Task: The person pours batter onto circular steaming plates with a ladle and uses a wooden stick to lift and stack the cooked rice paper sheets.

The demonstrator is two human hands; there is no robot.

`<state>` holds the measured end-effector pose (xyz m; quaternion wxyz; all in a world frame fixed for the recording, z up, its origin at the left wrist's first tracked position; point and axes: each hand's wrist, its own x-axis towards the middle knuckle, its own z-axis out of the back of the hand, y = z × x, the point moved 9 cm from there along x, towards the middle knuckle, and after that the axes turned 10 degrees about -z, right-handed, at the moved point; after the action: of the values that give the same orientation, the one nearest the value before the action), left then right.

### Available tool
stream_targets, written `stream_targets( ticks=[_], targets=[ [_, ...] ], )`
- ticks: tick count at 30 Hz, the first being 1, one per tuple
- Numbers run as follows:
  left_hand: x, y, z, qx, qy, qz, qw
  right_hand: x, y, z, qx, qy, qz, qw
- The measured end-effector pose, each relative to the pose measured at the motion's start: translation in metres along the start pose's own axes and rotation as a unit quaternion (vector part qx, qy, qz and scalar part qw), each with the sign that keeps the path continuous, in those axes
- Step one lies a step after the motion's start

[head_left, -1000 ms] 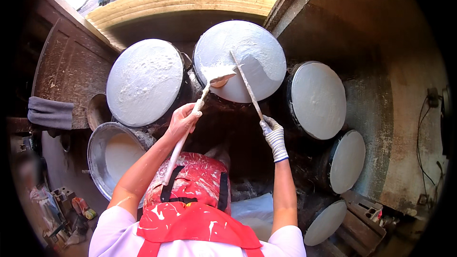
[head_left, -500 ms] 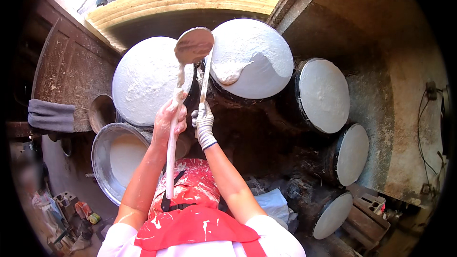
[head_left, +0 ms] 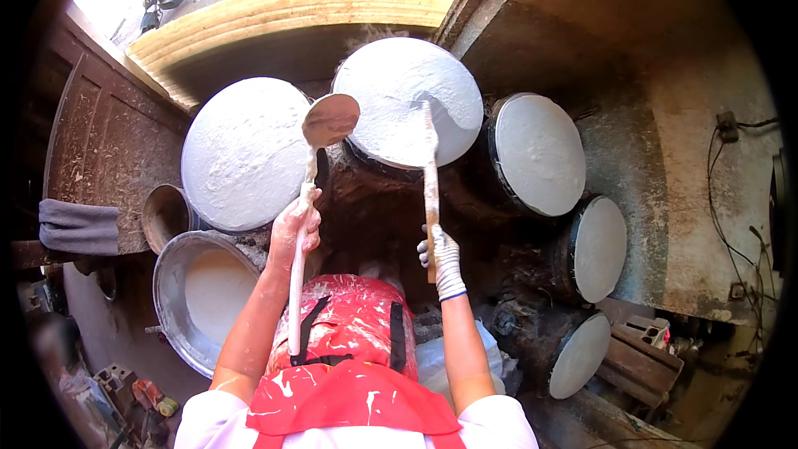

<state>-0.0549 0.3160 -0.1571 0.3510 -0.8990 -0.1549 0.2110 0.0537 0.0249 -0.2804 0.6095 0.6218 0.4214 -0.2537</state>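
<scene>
My bare left hand, smeared with white batter, is closed around the long handle of a round ladle. The ladle's bowl is tilted up, between two large round griddles. My right hand, in a white knit glove, grips a long flat wooden scraper. The scraper's batter-coated far end rests on the white layer of the far middle griddle. A smooth, greyer patch shows beside its tip. To the left lies another white-covered griddle, its surface lumpy.
A metal basin of white batter stands at near left, with an empty-looking metal pot behind it. More white-covered round griddles curve down the right side. A grey cloth hangs at left. A yellowish ledge runs across the back.
My right hand has swung right with the scraper, away from the ladle. White batter has spread over more of the middle griddle. The ladle stays raised; the whole view has shifted slightly.
</scene>
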Motion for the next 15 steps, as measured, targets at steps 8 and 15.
stream_targets(
  ticks=[8, 15],
  targets=[
    [-0.004, 0.013, -0.01, -0.002, -0.024, -0.013, 1.0, 0.002, -0.031, -0.077, -0.074, 0.063, -0.011, 0.995],
    [0.001, 0.042, -0.028, -0.06, -0.05, -0.013, 0.997, 0.0, 0.012, 0.035, -0.095, 0.049, -0.02, 0.994]
  ],
)
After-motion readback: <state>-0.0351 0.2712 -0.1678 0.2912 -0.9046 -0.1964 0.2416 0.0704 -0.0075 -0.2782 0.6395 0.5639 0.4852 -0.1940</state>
